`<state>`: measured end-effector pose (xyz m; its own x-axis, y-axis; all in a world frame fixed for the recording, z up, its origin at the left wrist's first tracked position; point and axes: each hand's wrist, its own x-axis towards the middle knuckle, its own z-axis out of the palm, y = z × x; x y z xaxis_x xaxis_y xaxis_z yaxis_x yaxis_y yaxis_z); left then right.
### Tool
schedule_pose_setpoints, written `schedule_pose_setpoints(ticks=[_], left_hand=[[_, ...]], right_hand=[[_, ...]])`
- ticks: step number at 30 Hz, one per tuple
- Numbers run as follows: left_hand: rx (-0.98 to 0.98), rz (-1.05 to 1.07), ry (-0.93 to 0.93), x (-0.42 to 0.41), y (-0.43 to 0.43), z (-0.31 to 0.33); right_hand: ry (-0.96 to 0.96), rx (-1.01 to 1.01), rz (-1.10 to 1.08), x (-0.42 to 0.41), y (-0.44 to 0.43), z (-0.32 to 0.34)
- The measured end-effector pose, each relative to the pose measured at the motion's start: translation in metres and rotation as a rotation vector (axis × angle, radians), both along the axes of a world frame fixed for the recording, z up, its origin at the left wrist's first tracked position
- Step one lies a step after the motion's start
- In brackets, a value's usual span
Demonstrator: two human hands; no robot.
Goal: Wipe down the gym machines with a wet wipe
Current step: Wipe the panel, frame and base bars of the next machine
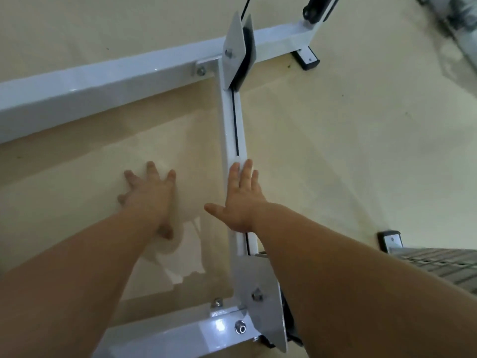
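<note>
Head view: right grip [242, 200] lies flat, fingers straight, pressing the wipe [237, 160] onto the bar [232, 120]; left grip [149, 197] spreads flat on the clear panel [191, 130]. Best to keep even pressure and follow the bar's full length, I judge.

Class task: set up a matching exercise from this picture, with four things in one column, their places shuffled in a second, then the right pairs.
1 left hand
2 right hand
3 white wet wipe
4 black rubber foot cap

A on the beige floor, under the white frame
B fingers spread on the clear plastic panel
C pinned under the right fingertips
D palm down along the white metal bar

Pairs: 1-B, 2-D, 3-C, 4-A
</note>
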<state>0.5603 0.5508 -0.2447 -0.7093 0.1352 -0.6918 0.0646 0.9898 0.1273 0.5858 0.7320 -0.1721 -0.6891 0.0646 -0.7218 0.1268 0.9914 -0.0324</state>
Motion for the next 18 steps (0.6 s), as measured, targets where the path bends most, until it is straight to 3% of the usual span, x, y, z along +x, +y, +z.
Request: schedule_pose_setpoints(ticks=[13, 18], left_hand=[[0.011, -0.019, -0.048, -0.004, 0.003, -0.016], [0.024, -0.019, -0.041, -0.004, 0.003, -0.015]], right_hand=[[0.300, 0.082, 0.241, -0.129, -0.001, -0.028], [0.268, -0.064, 0.528, -0.090, 0.037, -0.022]])
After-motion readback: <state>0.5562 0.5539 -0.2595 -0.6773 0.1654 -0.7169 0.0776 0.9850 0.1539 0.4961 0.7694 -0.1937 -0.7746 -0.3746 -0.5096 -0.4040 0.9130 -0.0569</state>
